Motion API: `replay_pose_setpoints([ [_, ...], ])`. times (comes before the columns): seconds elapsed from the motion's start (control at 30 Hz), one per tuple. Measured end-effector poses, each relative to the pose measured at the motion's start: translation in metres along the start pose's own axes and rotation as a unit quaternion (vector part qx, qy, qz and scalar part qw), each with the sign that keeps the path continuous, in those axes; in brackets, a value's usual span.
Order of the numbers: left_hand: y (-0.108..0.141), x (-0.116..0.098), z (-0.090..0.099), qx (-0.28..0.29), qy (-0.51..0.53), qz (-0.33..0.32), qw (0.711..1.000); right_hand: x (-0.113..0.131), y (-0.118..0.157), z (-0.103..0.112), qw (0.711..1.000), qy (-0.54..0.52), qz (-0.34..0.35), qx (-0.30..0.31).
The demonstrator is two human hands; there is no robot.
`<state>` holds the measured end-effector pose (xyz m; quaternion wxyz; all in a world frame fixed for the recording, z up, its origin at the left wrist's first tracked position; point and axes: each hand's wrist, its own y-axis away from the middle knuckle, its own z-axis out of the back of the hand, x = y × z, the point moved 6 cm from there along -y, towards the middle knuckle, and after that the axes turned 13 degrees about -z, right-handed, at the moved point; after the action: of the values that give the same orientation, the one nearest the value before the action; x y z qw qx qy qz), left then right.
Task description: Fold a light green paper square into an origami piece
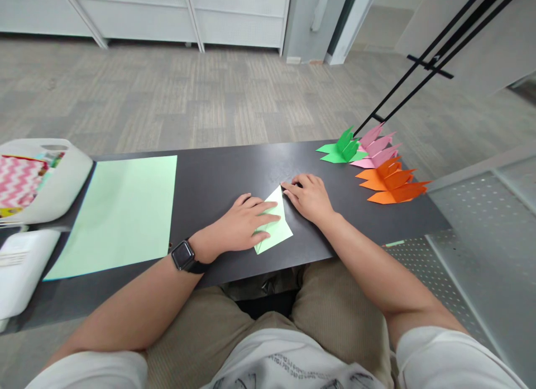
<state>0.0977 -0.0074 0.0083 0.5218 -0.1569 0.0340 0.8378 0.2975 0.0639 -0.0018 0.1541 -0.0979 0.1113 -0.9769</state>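
A small folded piece of pale green paper (276,229) lies on the dark table, its narrow tip pointing away from me. My left hand (245,221) rests flat across its left part, fingers spread, with a black watch on the wrist. At the paper's far tip, the thumb and index finger of my right hand (309,198) come together, with the other fingers curled. Whether that tip is between them is too small to tell.
Large pale green sheets (125,210) lie at the left, beside a white basket (62,182) of colourful items and a white box (25,272). Green (345,149), pink (379,149) and orange folded paper shapes (391,182) stand at the back right, near a black metal frame (427,65).
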Motion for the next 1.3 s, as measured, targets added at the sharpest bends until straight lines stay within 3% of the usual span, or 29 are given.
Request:
replay_pose_setpoints([
  [0.13,0.000,0.001,-0.002,-0.003,0.002,-0.003,1.000,-0.008,0.003,0.005,0.999,-0.032,-0.025,-0.027],
  [0.37,0.000,0.000,-0.002,-0.013,-0.003,0.000,1.000,0.004,0.021,0.008,0.994,-0.074,0.082,0.028],
  [0.87,0.000,0.004,-0.004,-0.006,0.006,0.001,1.000,-0.001,0.029,0.002,0.990,-0.026,0.081,0.111],
  [1.3,0.003,0.005,-0.007,0.025,0.023,-0.015,0.999,-0.004,0.030,0.003,0.989,-0.052,0.082,0.116],
])
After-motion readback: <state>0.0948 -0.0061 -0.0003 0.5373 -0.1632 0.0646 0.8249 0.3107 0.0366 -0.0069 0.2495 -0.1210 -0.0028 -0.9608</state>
